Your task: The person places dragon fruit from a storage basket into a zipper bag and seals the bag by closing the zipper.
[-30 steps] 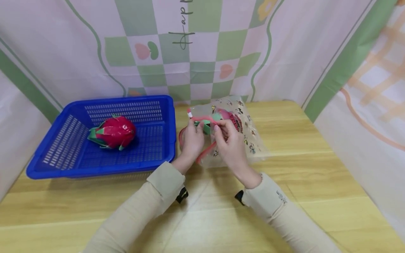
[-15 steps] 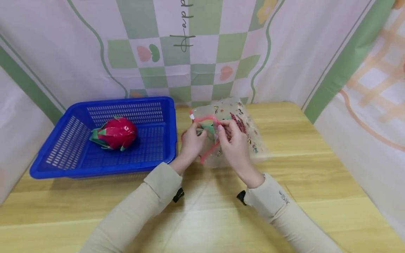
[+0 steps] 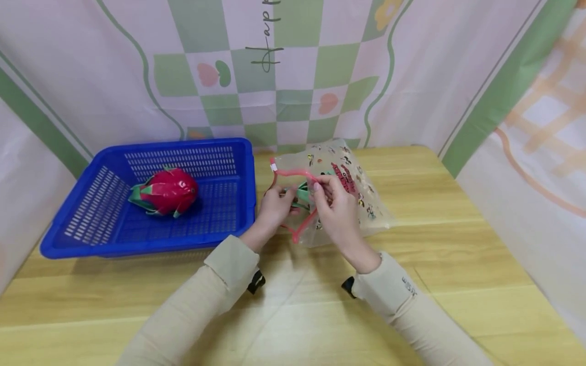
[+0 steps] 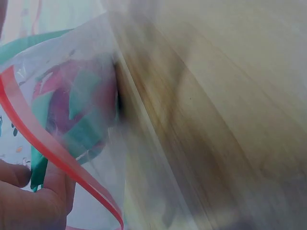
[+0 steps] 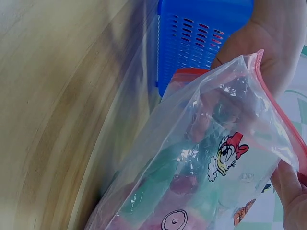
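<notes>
A clear zip bag (image 3: 368, 203) with cartoon prints and a red zip edge (image 4: 57, 154) lies on the table, mouth towards the basket and held apart. Inside is a pink-red dragon fruit (image 5: 180, 189) with green leaves, seen through the plastic. My left hand (image 3: 273, 207) reaches into the mouth and pinches a green leaf tip (image 4: 38, 173) between thumb and fingers. With thumb and fingertips, my right hand (image 3: 338, 206) grips the upper red edge of the bag. Part of the fruit is hidden by the hands and printed plastic in the head view.
A blue plastic basket (image 3: 224, 208) stands left of the bag, holding another glossy dragon fruit (image 3: 171, 192). Both rest on the wooden table (image 3: 293, 315). A patterned cloth (image 3: 256, 112) hangs behind the table's far edge.
My left hand has shifted slightly down and left, from the bag's upper edge to inside its mouth. The mouth has spread wider. My right hand keeps its grip on the edge.
</notes>
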`<state>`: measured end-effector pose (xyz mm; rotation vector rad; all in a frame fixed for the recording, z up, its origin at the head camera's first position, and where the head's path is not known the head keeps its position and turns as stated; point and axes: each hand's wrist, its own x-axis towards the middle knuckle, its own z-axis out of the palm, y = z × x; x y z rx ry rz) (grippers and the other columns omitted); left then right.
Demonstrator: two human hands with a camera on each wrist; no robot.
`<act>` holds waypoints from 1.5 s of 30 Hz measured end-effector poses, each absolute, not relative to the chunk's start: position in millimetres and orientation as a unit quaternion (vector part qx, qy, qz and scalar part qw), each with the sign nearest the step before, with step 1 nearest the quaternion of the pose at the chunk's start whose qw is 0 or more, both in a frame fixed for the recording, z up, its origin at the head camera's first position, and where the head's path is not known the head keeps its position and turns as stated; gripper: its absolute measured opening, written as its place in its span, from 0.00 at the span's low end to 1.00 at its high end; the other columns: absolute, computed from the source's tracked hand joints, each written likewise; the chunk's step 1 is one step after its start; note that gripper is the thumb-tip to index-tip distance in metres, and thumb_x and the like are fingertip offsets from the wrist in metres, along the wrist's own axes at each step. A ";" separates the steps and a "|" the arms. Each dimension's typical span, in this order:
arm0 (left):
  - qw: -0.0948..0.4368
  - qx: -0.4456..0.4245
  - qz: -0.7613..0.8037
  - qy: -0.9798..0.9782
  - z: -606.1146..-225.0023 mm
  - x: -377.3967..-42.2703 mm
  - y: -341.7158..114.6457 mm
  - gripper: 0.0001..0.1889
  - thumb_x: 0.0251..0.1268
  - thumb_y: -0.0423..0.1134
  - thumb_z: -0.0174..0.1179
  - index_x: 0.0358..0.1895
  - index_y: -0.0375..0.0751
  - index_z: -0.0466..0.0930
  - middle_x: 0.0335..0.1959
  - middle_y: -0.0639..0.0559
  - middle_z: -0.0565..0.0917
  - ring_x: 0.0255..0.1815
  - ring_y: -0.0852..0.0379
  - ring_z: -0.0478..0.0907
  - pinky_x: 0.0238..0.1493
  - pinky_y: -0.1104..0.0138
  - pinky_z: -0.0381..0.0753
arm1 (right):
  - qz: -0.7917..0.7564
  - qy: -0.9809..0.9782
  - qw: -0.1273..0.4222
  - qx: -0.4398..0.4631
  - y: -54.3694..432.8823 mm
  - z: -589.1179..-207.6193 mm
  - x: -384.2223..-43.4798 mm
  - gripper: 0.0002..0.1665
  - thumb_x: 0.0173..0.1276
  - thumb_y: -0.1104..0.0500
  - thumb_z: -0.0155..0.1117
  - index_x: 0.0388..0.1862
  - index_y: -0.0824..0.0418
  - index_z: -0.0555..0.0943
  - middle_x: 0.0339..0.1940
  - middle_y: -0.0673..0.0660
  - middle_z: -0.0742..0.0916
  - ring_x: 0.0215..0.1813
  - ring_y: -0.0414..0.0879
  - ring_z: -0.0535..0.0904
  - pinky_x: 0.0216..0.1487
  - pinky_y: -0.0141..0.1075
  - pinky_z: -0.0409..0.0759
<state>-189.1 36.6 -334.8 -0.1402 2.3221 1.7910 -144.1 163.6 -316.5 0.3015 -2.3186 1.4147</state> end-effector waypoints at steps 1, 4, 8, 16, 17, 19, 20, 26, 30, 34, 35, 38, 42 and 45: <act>0.103 -0.052 0.612 0.783 -334.5 -189.2 37.3 0.19 0.74 0.46 0.49 0.53 0.32 0.74 0.45 0.37 0.84 0.31 0.52 0.87 0.31 0.69 0.85 | 0.508 -0.830 0.202 0.107 163.7 -316.6 -144.0 0.13 0.73 0.65 0.50 0.50 0.73 0.75 0.49 0.69 0.85 0.48 0.57 0.86 0.44 0.35 0.84; 0.101 -0.057 0.615 0.780 -334.7 -189.9 39.4 0.20 0.74 0.46 0.49 0.53 0.31 0.74 0.46 0.37 0.83 0.35 0.49 0.87 0.32 0.69 0.85 | 0.507 -0.830 0.205 0.109 163.8 -316.5 -143.6 0.13 0.73 0.65 0.50 0.50 0.73 0.75 0.48 0.69 0.86 0.47 0.57 0.86 0.43 0.35 0.85; 0.099 -0.061 0.610 0.784 -335.6 -190.7 42.6 0.20 0.74 0.46 0.48 0.52 0.30 0.75 0.48 0.37 0.83 0.41 0.45 0.85 0.35 0.67 0.85 | 0.491 -0.836 0.219 0.109 163.7 -316.7 -142.4 0.11 0.72 0.65 0.52 0.48 0.71 0.76 0.46 0.67 0.87 0.45 0.55 0.87 0.39 0.32 0.85; 0.103 -0.098 0.664 0.734 -341.2 -191.5 45.4 0.19 0.73 0.44 0.50 0.52 0.30 0.78 0.47 0.36 0.82 0.39 0.48 0.86 0.38 0.66 0.85 | 0.470 -0.845 0.235 0.097 166.2 -320.7 -141.6 0.10 0.69 0.63 0.55 0.46 0.67 0.78 0.31 0.61 0.84 0.27 0.39 0.73 0.26 0.23 0.69; 0.101 -0.099 0.674 0.725 -342.3 -191.9 45.4 0.18 0.73 0.43 0.50 0.52 0.30 0.78 0.47 0.36 0.82 0.39 0.48 0.87 0.39 0.66 0.86 | 0.469 -0.846 0.233 0.098 166.7 -321.1 -141.5 0.10 0.70 0.63 0.55 0.46 0.67 0.78 0.30 0.61 0.84 0.25 0.38 0.71 0.25 0.23 0.68; 0.101 -0.099 0.690 0.710 -344.1 -192.2 45.0 0.18 0.73 0.42 0.50 0.52 0.30 0.77 0.47 0.37 0.82 0.39 0.47 0.87 0.41 0.64 0.86 | 0.468 -0.847 0.229 0.102 167.4 -321.9 -141.6 0.10 0.70 0.63 0.54 0.46 0.67 0.78 0.29 0.61 0.84 0.23 0.35 0.69 0.23 0.24 0.68; 0.094 -0.091 0.695 0.707 -346.4 -192.8 44.6 0.18 0.72 0.43 0.51 0.51 0.30 0.78 0.45 0.38 0.83 0.37 0.48 0.87 0.39 0.65 0.86 | 0.467 -0.848 0.229 0.104 167.7 -322.2 -141.6 0.10 0.71 0.63 0.54 0.46 0.67 0.77 0.28 0.61 0.84 0.23 0.35 0.69 0.23 0.24 0.67; 0.079 -0.075 0.697 0.709 -347.5 -191.7 46.5 0.18 0.74 0.42 0.49 0.47 0.26 0.77 0.46 0.34 0.82 0.41 0.44 0.86 0.42 0.63 0.85 | 0.464 -0.848 0.230 0.115 167.9 -322.7 -141.4 0.09 0.70 0.65 0.53 0.45 0.68 0.78 0.25 0.59 0.83 0.21 0.35 0.67 0.21 0.24 0.66; 0.093 -0.087 0.690 0.713 -344.9 -191.4 47.4 0.19 0.76 0.42 0.45 0.52 0.27 0.75 0.52 0.33 0.80 0.48 0.41 0.84 0.48 0.60 0.83 | 0.466 -0.845 0.230 0.125 168.0 -323.6 -140.9 0.09 0.70 0.66 0.54 0.44 0.69 0.78 0.24 0.59 0.82 0.20 0.35 0.66 0.19 0.24 0.64; 0.089 -0.090 0.679 0.724 -344.9 -192.9 46.3 0.20 0.76 0.44 0.45 0.53 0.29 0.75 0.52 0.35 0.80 0.48 0.43 0.84 0.50 0.59 0.83 | 0.466 -0.844 0.232 0.128 167.5 -324.3 -140.5 0.09 0.70 0.66 0.54 0.44 0.69 0.78 0.23 0.59 0.82 0.18 0.34 0.65 0.17 0.24 0.63; 0.083 -0.087 0.678 0.725 -344.5 -192.9 46.4 0.20 0.76 0.43 0.45 0.53 0.29 0.76 0.52 0.35 0.80 0.48 0.43 0.84 0.50 0.59 0.83 | 0.466 -0.844 0.232 0.129 167.4 -324.3 -140.6 0.08 0.70 0.66 0.54 0.44 0.69 0.78 0.23 0.59 0.82 0.18 0.33 0.65 0.17 0.24 0.63; 0.063 -0.079 0.678 0.728 -343.5 -193.2 47.4 0.19 0.75 0.42 0.46 0.52 0.28 0.77 0.50 0.35 0.82 0.46 0.42 0.85 0.50 0.58 0.83 | 0.464 -0.845 0.234 0.131 166.9 -324.3 -140.7 0.08 0.70 0.66 0.54 0.43 0.69 0.77 0.22 0.59 0.82 0.17 0.32 0.65 0.16 0.25 0.63; 0.042 -0.069 0.681 0.728 -343.2 -193.1 48.2 0.18 0.76 0.41 0.46 0.51 0.28 0.78 0.48 0.34 0.82 0.45 0.42 0.85 0.50 0.56 0.83 | 0.464 -0.845 0.232 0.131 166.6 -324.5 -140.1 0.08 0.69 0.66 0.53 0.43 0.68 0.77 0.19 0.58 0.81 0.15 0.31 0.64 0.14 0.25 0.63; 0.024 -0.064 0.683 0.727 -343.3 -193.3 47.8 0.17 0.76 0.39 0.45 0.51 0.30 0.78 0.48 0.35 0.83 0.45 0.43 0.84 0.50 0.56 0.83 | 0.471 -0.843 0.225 0.129 166.5 -324.9 -139.4 0.08 0.69 0.66 0.53 0.44 0.68 0.78 0.18 0.58 0.81 0.13 0.29 0.65 0.13 0.26 0.65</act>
